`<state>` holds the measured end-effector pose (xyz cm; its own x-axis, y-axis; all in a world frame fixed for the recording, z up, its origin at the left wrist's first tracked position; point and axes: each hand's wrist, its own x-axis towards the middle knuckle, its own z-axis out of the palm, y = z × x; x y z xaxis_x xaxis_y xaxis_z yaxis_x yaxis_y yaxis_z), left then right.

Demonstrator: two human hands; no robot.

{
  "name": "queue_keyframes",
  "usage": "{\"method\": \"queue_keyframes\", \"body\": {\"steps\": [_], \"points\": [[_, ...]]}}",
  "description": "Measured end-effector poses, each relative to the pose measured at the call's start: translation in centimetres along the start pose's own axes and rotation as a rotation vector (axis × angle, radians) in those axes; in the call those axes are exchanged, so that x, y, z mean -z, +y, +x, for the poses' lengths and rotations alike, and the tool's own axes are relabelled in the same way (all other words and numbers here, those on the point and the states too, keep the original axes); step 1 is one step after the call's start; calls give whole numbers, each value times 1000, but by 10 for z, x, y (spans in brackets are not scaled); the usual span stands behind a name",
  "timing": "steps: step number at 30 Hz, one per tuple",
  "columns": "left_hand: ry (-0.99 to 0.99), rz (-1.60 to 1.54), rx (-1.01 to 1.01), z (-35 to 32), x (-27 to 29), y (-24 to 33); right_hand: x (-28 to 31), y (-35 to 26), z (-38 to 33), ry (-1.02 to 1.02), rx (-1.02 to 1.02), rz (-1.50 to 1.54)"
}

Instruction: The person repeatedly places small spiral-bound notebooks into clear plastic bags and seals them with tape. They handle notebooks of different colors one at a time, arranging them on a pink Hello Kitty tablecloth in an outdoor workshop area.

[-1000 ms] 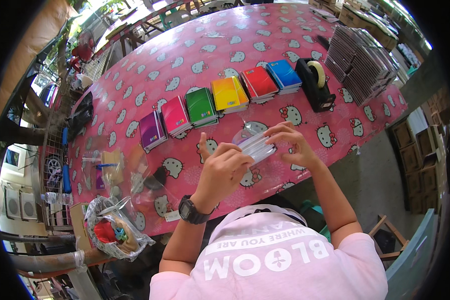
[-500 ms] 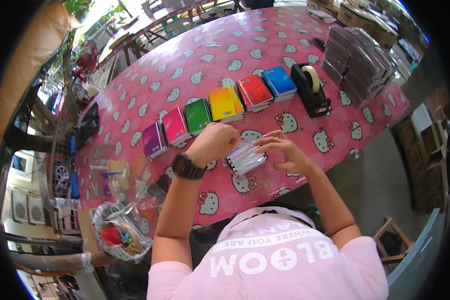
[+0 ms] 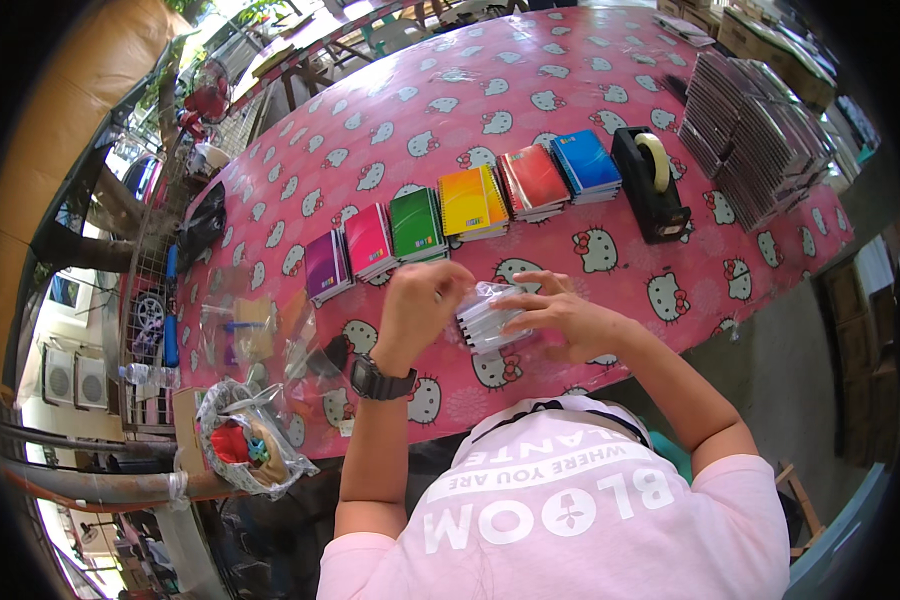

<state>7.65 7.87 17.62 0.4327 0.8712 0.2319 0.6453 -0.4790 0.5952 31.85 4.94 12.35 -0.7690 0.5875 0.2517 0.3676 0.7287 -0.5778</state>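
A small bundle of spiral notebooks (image 3: 490,328) with white pages lies in clear, shiny plastic in front of me. My left hand (image 3: 420,308), with a black watch on its wrist, is closed beside the bundle's upper left corner. Whatever its fingers pinch is hidden. My right hand (image 3: 567,318) has its fingers apart, their tips resting on the plastic over the bundle's right side. Beyond my hands runs a row of notebook stacks: purple (image 3: 327,266), pink (image 3: 369,240), green (image 3: 417,222), yellow (image 3: 472,202), red (image 3: 533,182) and blue (image 3: 586,165).
A black tape dispenser (image 3: 650,185) stands right of the row. Tall stacks of wrapped notebooks (image 3: 755,140) rise at the far right. Loose clear plastic (image 3: 255,335) lies on the left. A bag of scraps (image 3: 250,440) hangs near the pink table's (image 3: 430,440) left front edge.
The view has shifted, so the scene sits farther right. My left hand has turned slightly more upright beside the bundle. My right fingers have come down farther over the plastic.
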Motion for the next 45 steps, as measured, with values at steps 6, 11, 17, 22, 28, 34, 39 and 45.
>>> {"method": "queue_keyframes", "body": {"steps": [6, 11, 17, 22, 28, 34, 39, 45], "points": [[-5, 35, -141, 9, 24, 16, -6, 7, -5, 29, 35, 82], [-180, 89, -62, 16, -9, 17, -10, 5, -7, 76, 29, 188], [-22, 68, 40, 19, -6, 20, -8, 8, -7, 135, 38, 246], [-19, 92, 131, 13, -2, 21, 3, 13, -7, 303, 70, 341], [16, 168, 88, 14, 3, 23, 0, 18, -8, 244, 21, 130], [-152, -92, 200, 10, 3, 14, -5, 20, -14, 332, -1, 184], [-116, -70, 147, 14, -1, 20, -2, 12, -15, 213, 17, 188], [-10, 162, 103, 12, 1, 24, -3, 3, -12, 210, 15, 133]]}}
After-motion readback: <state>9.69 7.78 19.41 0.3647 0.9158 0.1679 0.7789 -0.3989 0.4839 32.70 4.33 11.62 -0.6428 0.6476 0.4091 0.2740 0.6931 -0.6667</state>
